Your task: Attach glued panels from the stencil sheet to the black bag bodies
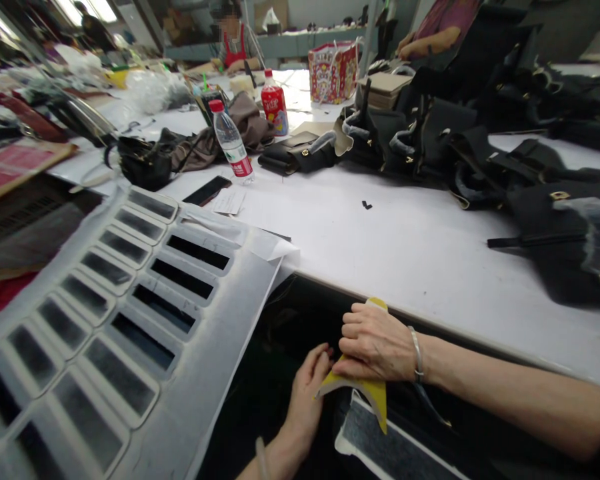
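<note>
My right hand point(375, 343) is wrapped round a yellow piece point(375, 393) with a pale curved edge, below the table's front edge. Close on its left, my left hand point(307, 390) has its fingers bent near the yellow piece's left tip; what they hold, if anything, is hidden. Under the yellow piece lies a dark strip point(390, 440) with a white border. To the left, a pale sheet point(245, 293) carries several dark rectangular pieces in rows.
A water bottle point(233, 147), a red bottle point(274, 103) and a phone point(207, 191) are on the white table point(330, 233). Black bags point(565, 233) line the right side. A patterned bag point(333, 72) stands further back. Other people are beyond the table.
</note>
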Tool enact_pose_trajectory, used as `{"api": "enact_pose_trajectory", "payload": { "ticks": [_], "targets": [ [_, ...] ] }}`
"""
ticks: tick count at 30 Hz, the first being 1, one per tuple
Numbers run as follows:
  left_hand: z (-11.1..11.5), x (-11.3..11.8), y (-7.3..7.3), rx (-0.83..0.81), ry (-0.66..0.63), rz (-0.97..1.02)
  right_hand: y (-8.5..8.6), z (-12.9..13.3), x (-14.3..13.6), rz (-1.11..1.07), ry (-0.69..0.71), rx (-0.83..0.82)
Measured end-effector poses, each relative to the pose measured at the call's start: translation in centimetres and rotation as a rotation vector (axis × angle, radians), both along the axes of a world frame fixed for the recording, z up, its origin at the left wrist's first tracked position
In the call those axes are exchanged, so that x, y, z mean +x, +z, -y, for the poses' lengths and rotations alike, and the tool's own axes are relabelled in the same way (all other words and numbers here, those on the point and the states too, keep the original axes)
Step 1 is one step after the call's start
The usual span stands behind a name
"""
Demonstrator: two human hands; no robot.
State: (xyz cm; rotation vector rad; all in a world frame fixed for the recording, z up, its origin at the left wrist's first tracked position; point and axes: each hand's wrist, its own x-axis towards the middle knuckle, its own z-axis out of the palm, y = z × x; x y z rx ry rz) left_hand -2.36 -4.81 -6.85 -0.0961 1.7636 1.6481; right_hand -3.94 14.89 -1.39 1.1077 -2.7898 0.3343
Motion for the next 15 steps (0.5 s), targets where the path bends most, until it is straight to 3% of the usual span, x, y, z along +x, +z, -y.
{"api": "enact_pose_trajectory", "payload": {
  "ticks": [2,4,8,10,15],
  "targets": [
    [1.3,0.2,1.7,0.088,0.109,-0.038,-0.3,0.0,0.0,-0.017,0.003,-0.016],
    [2.2,0.6,3.5,0.119,0.101,-0.114,-0.4,-0.1,-0.1,-0.024,0.003,-0.020],
    [2.1,1.0,5.9,-0.144,-0.264,-0.452,-0.3,-0.1,-0.2,-0.046,0.010,-0.028],
    [1.6,1.0,6.3,-0.252,-0.368,-0.553,-0.1,0.0,-0.2,-0.063,0.018,-0.032],
    [1.5,1.3,5.5,-0.302,-0.437,-0.666,0.1,0.1,0.2,-0.074,0.037,-0.028]
  ]
}}
